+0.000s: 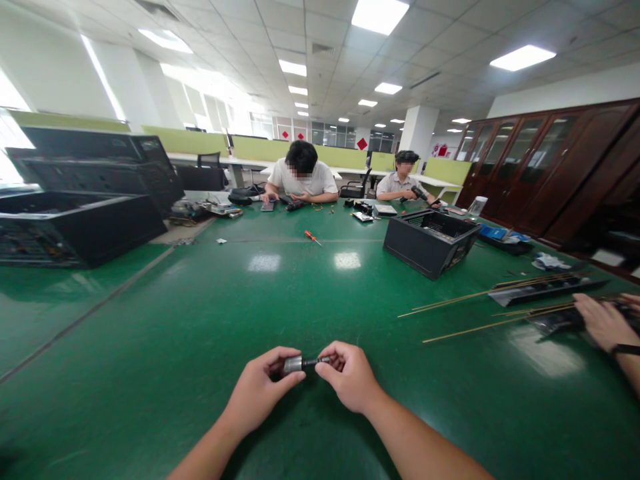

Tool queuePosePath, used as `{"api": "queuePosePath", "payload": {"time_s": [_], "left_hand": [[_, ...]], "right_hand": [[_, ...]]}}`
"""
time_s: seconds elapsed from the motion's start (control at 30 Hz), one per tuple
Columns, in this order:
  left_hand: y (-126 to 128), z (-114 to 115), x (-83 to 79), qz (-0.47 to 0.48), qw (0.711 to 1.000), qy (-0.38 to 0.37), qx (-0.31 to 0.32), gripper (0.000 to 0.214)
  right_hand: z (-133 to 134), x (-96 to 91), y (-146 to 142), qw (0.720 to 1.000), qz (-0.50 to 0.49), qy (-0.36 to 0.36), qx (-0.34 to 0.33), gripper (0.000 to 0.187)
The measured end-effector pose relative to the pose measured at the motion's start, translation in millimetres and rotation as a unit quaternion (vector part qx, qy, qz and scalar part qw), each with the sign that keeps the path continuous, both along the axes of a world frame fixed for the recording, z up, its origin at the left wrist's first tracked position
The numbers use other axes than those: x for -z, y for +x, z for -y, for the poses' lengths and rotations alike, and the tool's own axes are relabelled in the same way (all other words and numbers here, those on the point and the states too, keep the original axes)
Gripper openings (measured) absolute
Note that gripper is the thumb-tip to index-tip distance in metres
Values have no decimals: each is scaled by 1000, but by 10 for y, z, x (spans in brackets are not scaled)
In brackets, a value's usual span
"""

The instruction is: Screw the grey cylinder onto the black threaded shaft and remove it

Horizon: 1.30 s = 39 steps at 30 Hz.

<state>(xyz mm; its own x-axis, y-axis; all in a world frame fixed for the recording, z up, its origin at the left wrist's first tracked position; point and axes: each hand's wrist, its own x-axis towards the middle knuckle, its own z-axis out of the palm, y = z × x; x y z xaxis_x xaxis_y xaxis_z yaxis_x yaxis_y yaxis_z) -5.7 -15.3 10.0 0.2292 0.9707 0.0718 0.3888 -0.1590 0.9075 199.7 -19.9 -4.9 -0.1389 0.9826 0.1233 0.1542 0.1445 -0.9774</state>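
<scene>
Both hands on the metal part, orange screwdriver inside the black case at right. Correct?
No: the orange screwdriver lies on the green table, outside the black case, per the head view. Left hand and right hand are on the metal part.

Green table (200, 313), silver-and-black metal part (294, 364)
The screwdriver (312, 237) is orange, the computer cases (413, 247) black, the rods (465, 332) yellow, the cabinet (541, 167) reddish brown, the divider (185, 141) lime green, the ceiling (235, 27) gridded white.

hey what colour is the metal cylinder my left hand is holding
Silvery grey; the metal cylinder shows in the head view.
</scene>
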Motion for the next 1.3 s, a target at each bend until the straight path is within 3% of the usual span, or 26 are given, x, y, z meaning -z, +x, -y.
{"api": "queuePosePath", "payload": {"time_s": [1.3], "left_hand": [[-12, -13, 14, 42, 999, 3, -26, 35]], "right_hand": [[-40, 60, -3, 1000, -22, -2, 5, 7]]}}
